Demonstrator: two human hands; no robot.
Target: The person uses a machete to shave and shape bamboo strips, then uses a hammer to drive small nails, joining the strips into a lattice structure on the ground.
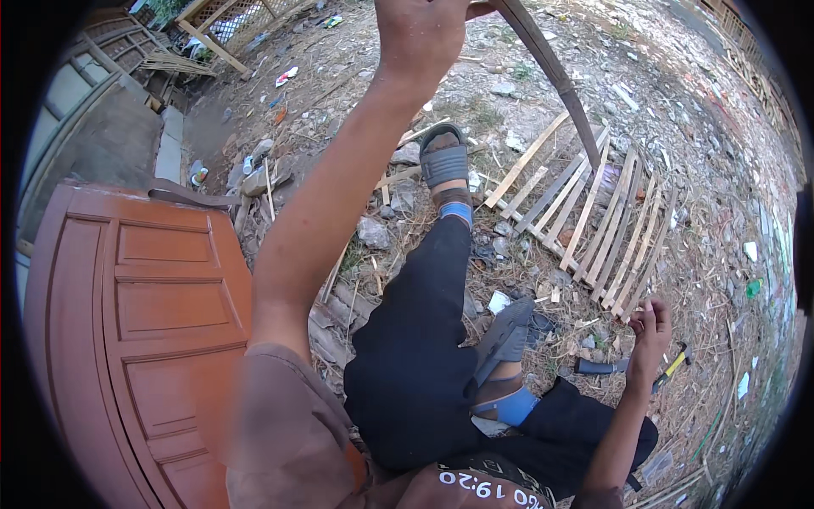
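My left hand (421, 38) is raised at the top edge, closed on a long, dark, curved wooden strip (551, 68); part of the grip lies outside the picture. The strip's lower end hangs over a row of pale and grey wooden slats (585, 212), which lie fanned across a thin rail on the ground. Just below the slats' near right end, my right hand (651, 331) has its fingers curled together. Whether something small is pinched in them I cannot make out. Beneath this hand lie a dark-handled tool (600, 366), partly hidden by the wrist, and a yellow-handled hammer (674, 371).
A reddish-brown panelled wooden door (170, 322) lies at the left, with a brown strap-like piece (191, 194) by its top edge. My sandalled feet (445, 159) rest on rough ground with stones, straw and litter. A wooden lattice (229, 30) and a grey wall stand behind.
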